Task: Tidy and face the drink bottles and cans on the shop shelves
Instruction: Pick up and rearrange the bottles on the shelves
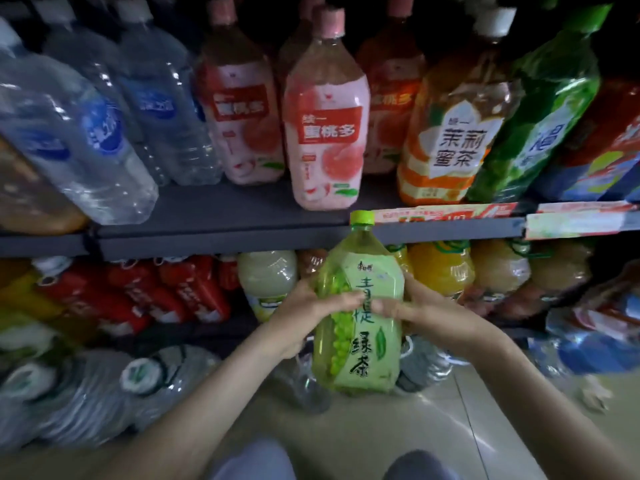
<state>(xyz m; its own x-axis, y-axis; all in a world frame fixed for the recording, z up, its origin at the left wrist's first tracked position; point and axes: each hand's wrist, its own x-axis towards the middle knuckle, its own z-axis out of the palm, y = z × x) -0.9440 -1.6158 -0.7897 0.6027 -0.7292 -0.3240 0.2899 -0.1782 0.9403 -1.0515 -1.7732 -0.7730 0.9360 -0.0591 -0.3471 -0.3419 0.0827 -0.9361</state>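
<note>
A large green tea bottle (356, 341) with a lime cap and a pale green label is held upright in front of the lower shelf, label facing me. My left hand (304, 311) grips its left side and my right hand (419, 308) grips its right side, fingertips nearly meeting across the label. Its cap reaches the front edge of the grey upper shelf (214, 216). On that shelf a pink peach drink bottle (325, 119) stands forward of the others, with bare shelf to its left.
The upper shelf also carries clear water bottles (86, 133), an orange jasmine tea bottle (450, 133) and a green bottle (550, 109). Below are red-labelled bottles (166, 292), a pale yellow bottle (266, 282) and orange juice bottles (443, 268). Big water jugs (104, 389) lie on the floor.
</note>
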